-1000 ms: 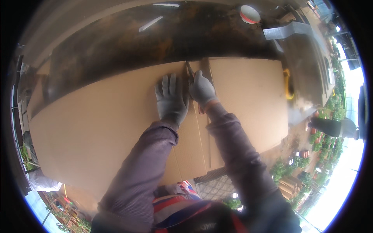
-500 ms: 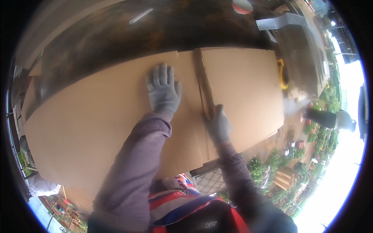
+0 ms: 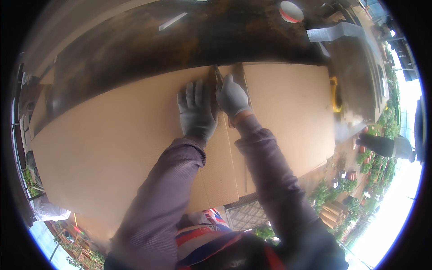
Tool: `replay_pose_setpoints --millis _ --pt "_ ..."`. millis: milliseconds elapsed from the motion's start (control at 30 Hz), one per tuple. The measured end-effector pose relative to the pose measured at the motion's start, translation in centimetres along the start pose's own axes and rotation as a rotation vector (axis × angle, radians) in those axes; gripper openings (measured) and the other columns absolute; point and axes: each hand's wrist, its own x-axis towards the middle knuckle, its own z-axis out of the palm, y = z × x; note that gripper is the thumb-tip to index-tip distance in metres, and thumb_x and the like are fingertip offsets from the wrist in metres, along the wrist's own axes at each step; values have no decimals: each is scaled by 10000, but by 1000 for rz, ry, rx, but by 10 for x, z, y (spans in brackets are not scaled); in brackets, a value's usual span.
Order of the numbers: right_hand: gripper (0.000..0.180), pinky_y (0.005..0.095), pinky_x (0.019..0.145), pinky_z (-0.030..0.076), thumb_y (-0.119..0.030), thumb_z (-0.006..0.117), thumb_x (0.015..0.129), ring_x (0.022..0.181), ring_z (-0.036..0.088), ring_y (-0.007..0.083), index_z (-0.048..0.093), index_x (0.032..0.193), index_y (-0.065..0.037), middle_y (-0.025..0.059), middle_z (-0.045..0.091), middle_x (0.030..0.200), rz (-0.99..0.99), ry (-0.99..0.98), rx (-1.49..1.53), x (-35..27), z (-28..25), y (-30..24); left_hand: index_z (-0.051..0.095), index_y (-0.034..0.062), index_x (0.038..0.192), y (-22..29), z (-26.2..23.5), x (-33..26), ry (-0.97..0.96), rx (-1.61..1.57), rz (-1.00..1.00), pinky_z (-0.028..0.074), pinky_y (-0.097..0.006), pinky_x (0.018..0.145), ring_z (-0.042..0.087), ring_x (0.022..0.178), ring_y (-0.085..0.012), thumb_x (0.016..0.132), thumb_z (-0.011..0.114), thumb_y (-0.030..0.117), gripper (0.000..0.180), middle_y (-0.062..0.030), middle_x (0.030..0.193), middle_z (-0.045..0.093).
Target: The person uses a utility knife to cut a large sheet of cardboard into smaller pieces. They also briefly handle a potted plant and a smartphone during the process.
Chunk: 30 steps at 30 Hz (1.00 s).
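Observation:
A large brown cardboard sheet (image 3: 112,130) lies flat across the work surface in front of me. My left hand (image 3: 197,110), in a grey glove, presses on it with the palm down and fingers stretched out. Close beside it, near the sheet's far edge, my gloved right hand (image 3: 231,96) is closed around a slim knife (image 3: 218,74). Only the knife's narrow dark end shows past the fingers; its handle is hidden. A second cardboard panel (image 3: 290,108) lies to the right of the right hand.
Beyond the cardboard is a dark stained surface (image 3: 135,54) with a pale strip (image 3: 173,21) and a red-and-white bowl (image 3: 291,11). Stacked boards (image 3: 360,76) stand at the right, near a yellow ring-shaped object (image 3: 335,94). Potted plants (image 3: 324,189) are on the ground at lower right.
My right hand has moved up and left with the knife, from mid-sheet to the far edge beside my left hand. The left hand stays flat on the cardboard.

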Motion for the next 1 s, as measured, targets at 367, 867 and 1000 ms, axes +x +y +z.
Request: replay_pose_setpoints --millis 367,867,1000 --pt "284 536 682 523 -251 415 976 747 649 466 474 1012 25 287 656 781 35 -86 -38 -3 -13 -10 426 79 1395 2 -6 1 -94 -3 -9 212 -605 1110 300 1377 -357 930 511 353 546 -138 1471 361" --pt "365 395 812 545 -129 535 867 959 683 379 544 1125 130 284 675 989 26 -605 -198 -14 -61 -38 501 94 1349 -3 12 -3 -30 112 24 175 -572 1142 317 1369 -353 921 498 403 528 -135 1454 412" --pt "353 418 817 539 -148 479 893 958 681 385 526 1123 115 287 676 984 -1 -528 -183 -76 -68 -24 494 105 1365 -3 13 -3 21 86 21 177 -556 1148 314 1379 -330 914 502 401 540 -111 1474 407"
